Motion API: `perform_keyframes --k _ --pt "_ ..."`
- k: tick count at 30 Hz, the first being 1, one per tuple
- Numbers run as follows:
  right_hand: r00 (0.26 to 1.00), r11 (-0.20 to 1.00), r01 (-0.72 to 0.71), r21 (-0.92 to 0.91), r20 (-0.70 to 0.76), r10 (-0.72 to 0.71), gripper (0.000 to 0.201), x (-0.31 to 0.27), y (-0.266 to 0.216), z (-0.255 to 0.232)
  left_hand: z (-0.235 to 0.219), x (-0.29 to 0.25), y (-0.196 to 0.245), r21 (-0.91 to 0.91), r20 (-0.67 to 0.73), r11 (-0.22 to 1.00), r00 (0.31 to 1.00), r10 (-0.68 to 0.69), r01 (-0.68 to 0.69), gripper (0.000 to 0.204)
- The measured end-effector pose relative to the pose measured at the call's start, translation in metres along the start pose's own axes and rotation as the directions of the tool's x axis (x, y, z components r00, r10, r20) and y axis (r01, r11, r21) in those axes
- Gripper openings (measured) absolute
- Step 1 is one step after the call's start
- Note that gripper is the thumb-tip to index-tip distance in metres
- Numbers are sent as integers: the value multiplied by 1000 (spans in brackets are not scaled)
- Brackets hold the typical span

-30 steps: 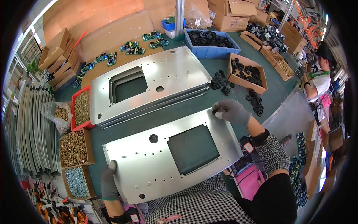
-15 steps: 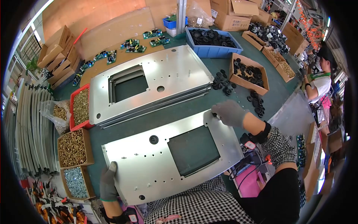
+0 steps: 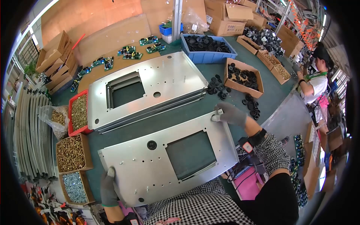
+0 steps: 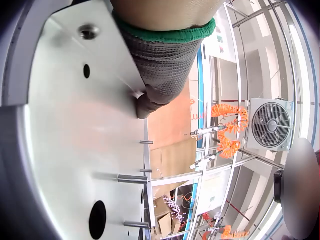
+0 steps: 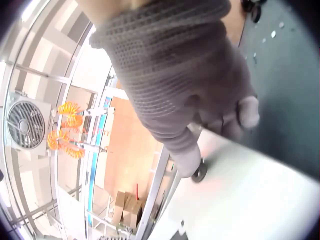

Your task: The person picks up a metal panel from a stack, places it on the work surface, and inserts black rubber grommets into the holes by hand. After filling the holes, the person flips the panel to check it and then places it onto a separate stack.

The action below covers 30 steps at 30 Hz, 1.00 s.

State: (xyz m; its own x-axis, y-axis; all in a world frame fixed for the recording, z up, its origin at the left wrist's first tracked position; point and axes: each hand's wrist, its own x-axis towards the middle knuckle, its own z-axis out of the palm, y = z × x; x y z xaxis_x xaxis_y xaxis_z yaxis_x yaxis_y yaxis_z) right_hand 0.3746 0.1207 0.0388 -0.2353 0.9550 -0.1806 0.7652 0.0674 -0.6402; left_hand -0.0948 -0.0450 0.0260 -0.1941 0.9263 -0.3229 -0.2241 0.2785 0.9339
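Observation:
A silvery sheet-metal panel (image 3: 123, 176) with a large square cutout lies tilted before the person's lap. My gloved left hand (image 3: 108, 189) grips its left edge, thumb on top; in the left wrist view the glove (image 4: 162, 65) wraps that edge beside upright studs (image 4: 132, 178). At the far right corner my right hand (image 3: 232, 114) holds the panel, fingers hidden beneath. In the right wrist view its thumb (image 5: 186, 161) presses beside a small black ring-shaped grommet (image 5: 199, 171) in the panel. Another black grommet (image 3: 151, 144) sits in a hole near the far edge.
Behind lies a stack of similar panels (image 3: 165, 75). Loose black grommets (image 3: 217, 88), a cardboard box of them (image 3: 231, 83) and a blue bin (image 3: 210, 57) stand at right. Boxes of brass parts (image 3: 90, 152) and silvery hardware (image 3: 87, 187) line the left. Another person (image 3: 317, 86) works far right.
The right hand has shifted from pressing with its fingers at the panel's corner to gripping that corner with the thumb on top. The left hand keeps its hold; the head view has shifted slightly.

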Motion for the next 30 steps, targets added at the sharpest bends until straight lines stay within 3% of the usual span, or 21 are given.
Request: perform_keyframes --k 1,4,7,10,13,16,17,19,20,21,22,23,24,26,27,30 --pt "996 999 31 -14 -78 -32 47 -2 5 12 0 1 0 -6 -4 1000 1000 -5 5 60" --pt "1000 991 -20 130 22 17 45 1 10 9 -2 1 2 -2 -19 1000 999 -26 26 59" --pt "997 995 65 80 27 -67 41 10 19 -13 1 0 8 28 -28 999 999 -45 46 57" --pt "941 955 -204 -215 -314 130 32 27 7 -39 3 -1 8 29 -70 998 996 -58 60 54" --pt "967 871 -146 -469 -254 26 25 49 27 -33 -1 2 6 25 -99 996 992 -83 86 52" --pt "898 902 -152 -403 -437 -44 20 53 18 -24 0 0 5 -64 -86 994 992 -96 91 52" --pt "889 963 -32 -269 -447 -96 21 49 8 -19 3 0 9 -117 -62 988 992 -111 103 53" --pt "927 971 213 108 -337 -166 20 32 -41 2 2 3 8 -250 38 961 993 -114 120 57" --pt "965 956 207 209 -206 -163 20 12 -78 13 -3 11 -3 -324 113 937 989 -95 127 61" --pt "940 913 334 235 -159 -302 21 2 -101 34 2 14 2 -398 185 908 981 -60 130 64" --pt "944 908 321 267 -12 -330 23 -17 -130 47 14 10 9 -429 239 902 969 57 53 73" --pt "929 892 328 311 65 -364 23 -30 -147 70 12 15 -3 -496 280 861 959 38 111 76" --pt "890 885 364 291 170 -422 24 -41 -166 88 7 18 -6 -415 248 898 968 -42 145 77" --pt "811 860 374 347 328 -485 30 -54 -190 123 16 23 -11 -377 254 922 967 6 93 76" --pt "750 800 493 341 300 -590 33 -54 -191 145 20 27 -15 -369 263 926 965 28 74 75" --pt "716 802 561 206 365 -594 29 -60 -213 168 21 28 -13 -332 240 941 971 20 62 67"
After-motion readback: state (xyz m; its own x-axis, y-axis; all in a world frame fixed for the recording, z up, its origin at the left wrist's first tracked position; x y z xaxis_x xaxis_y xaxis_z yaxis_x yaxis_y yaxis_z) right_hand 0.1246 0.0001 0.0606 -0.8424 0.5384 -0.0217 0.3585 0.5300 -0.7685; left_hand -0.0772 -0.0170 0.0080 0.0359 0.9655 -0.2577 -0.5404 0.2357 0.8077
